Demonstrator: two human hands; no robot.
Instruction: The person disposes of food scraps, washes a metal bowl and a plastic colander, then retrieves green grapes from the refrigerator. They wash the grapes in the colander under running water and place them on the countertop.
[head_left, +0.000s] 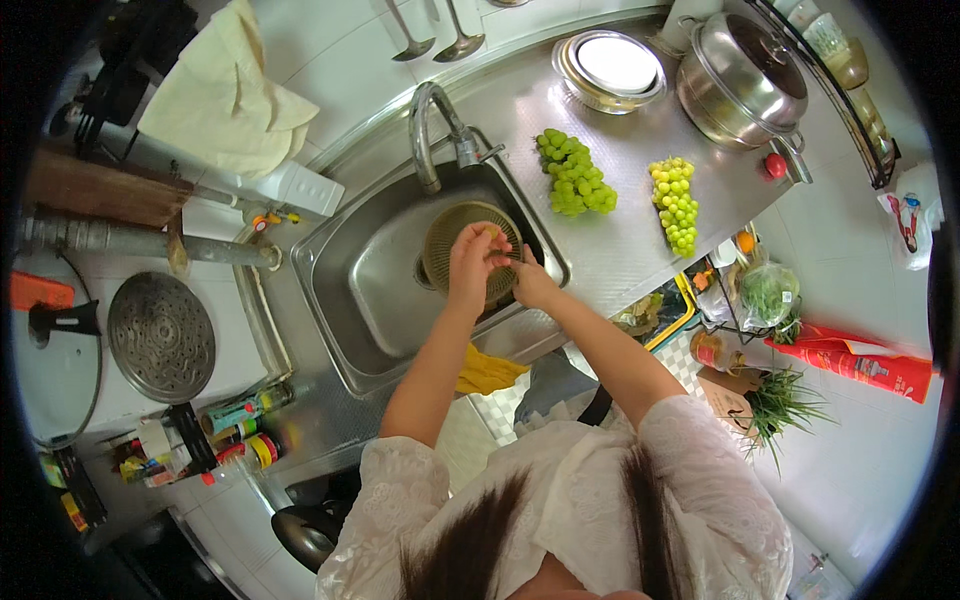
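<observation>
My left hand (475, 259) is raised over a round colander (442, 240) in the steel sink (360, 300), its fingers pinched around a small yellowish-green thing that looks like a grape (492, 233). Beside it, my right hand (534, 280) is at the colander's right side, fingers pointing toward the left hand; whether it grips the rim cannot be told. A chrome faucet (426, 142) curves over the sink behind the colander. Right of the sink, a bunch of green grapes (576, 176) lies on the steel counter, and a second, yellower bunch (675, 204) lies farther right.
Metal bowls (609, 71) and a lidded steel pot (739, 82) stand at the counter's back right, near a small red item (775, 166). A yellow cloth (487, 371) hangs at the sink's front edge. Bottles (251, 427) stand at the lower left.
</observation>
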